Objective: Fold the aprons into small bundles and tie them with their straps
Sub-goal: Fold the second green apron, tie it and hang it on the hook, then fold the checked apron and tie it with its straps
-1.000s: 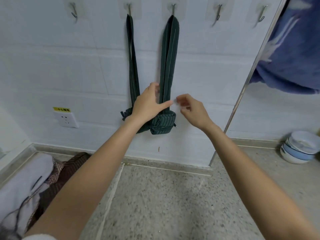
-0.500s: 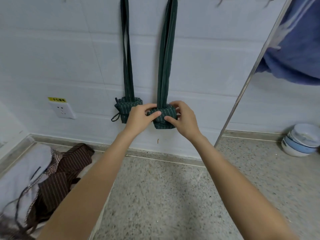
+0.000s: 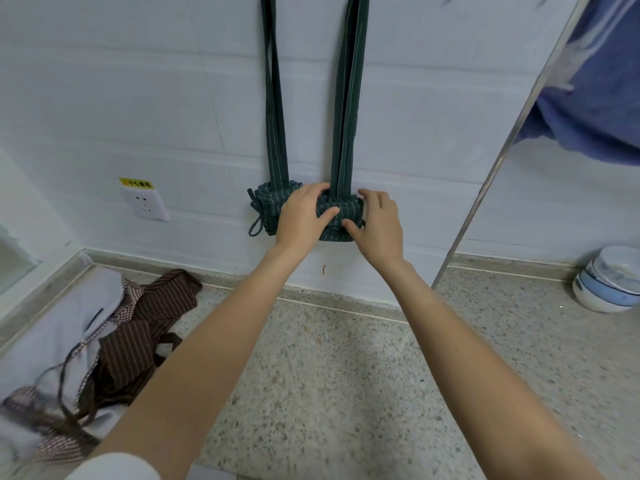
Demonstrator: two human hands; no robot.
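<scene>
Against the wall (image 3: pixel 138 98), both hands grip the horizontal bundle (image 3: pixel 341 216), straps (image 3: pixel 346 98) vertical.

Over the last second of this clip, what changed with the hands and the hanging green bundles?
Both hands dropped from strap height onto the right green bundle: the left hand came off the left bundle, uncovering it, and the right hand, empty before, now grips the right bundle from its other side. Both bundles still hang by their straps; the brown apron and bowls have not moved.
</scene>
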